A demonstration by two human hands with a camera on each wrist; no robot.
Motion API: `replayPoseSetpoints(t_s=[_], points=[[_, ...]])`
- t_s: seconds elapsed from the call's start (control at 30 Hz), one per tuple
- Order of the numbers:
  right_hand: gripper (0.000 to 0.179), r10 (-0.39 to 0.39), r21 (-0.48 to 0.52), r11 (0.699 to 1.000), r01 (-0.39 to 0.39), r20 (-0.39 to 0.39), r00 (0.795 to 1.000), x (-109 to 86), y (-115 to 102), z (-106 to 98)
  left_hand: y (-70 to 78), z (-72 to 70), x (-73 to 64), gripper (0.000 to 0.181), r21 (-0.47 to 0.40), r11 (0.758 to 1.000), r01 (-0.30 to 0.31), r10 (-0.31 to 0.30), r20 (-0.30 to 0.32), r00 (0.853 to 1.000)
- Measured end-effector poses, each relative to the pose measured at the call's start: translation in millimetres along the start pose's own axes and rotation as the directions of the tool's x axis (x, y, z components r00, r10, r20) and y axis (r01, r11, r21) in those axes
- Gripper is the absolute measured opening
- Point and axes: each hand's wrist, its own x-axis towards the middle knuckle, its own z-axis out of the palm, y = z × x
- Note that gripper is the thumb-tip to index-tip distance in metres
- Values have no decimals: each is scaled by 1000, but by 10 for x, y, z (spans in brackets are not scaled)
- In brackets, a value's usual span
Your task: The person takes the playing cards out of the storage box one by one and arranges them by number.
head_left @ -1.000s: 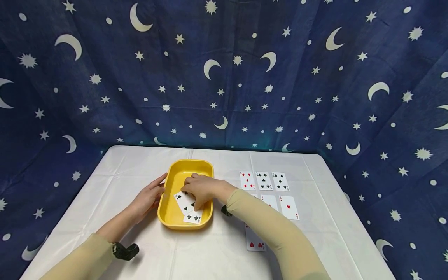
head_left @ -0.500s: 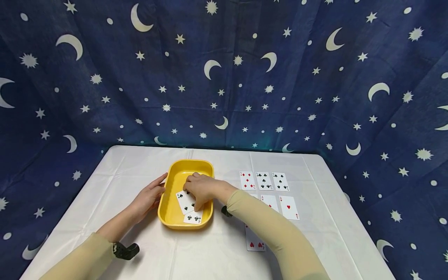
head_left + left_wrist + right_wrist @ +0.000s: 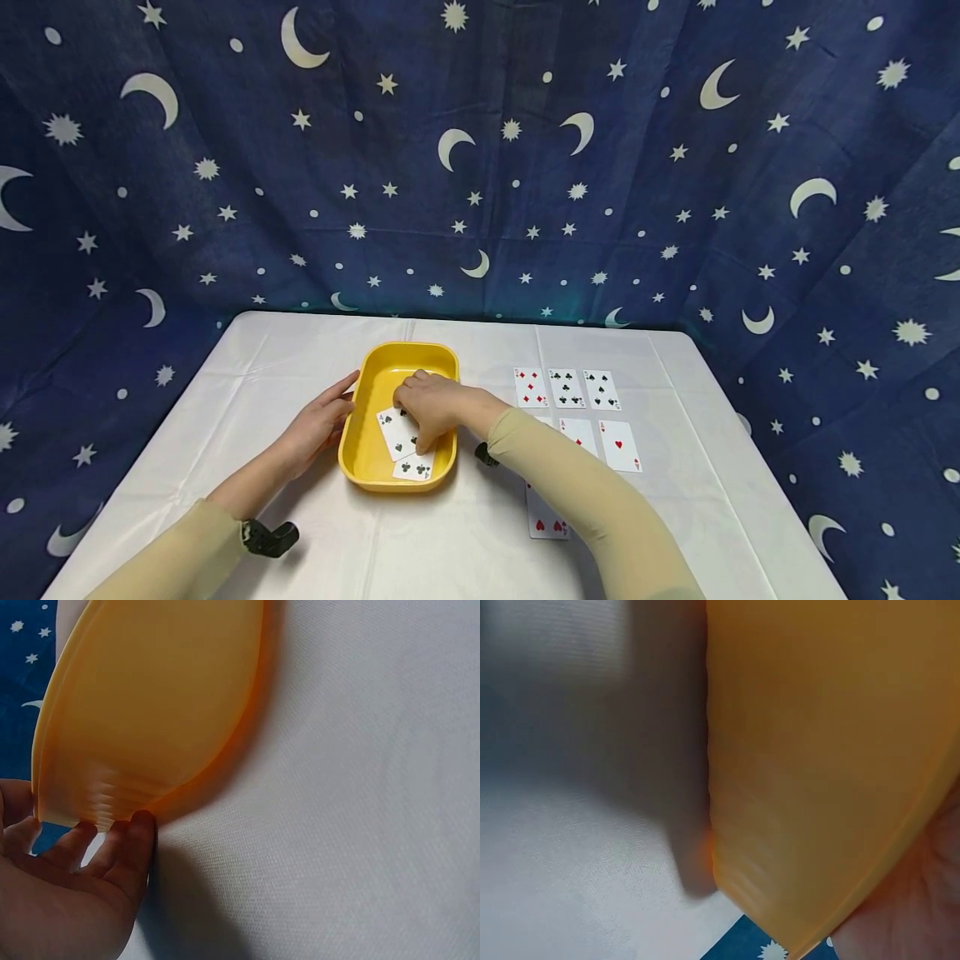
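In the head view, a yellow tray stands on the white-covered table. My left hand lies along its left side, and in the left wrist view several fingertips touch the outer wall. My right hand reaches over the right rim, its curled fingers and thumb holding a spade playing card in the tray. A club card lies partly under it at the near end. The right hand covers part of the spade card. In the right wrist view, the tray wall hides the fingers.
Right of the tray, a five of diamonds, a club card and a spade card form a row. Below lie an ace of hearts and a diamond card. The right sleeve partly covers a nearer heart card.
The spade card in the tray has slid slightly to the right under my right fingers, which have drawn a little inward. My left hand and the tray stay put.
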Motion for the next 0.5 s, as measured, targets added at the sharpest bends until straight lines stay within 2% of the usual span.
replayPoseSetpoints(t_s=[0.27,0.5], points=[[79,-19,20,1000,19,-42,999,-98,27,-85,-3,3,4,65,6,1000,0,0,3,1000],[80,-10,38,999,15,-128,992,-385,142,-296,-4,-2,2,65,22,1000,8,-8,-6,1000]])
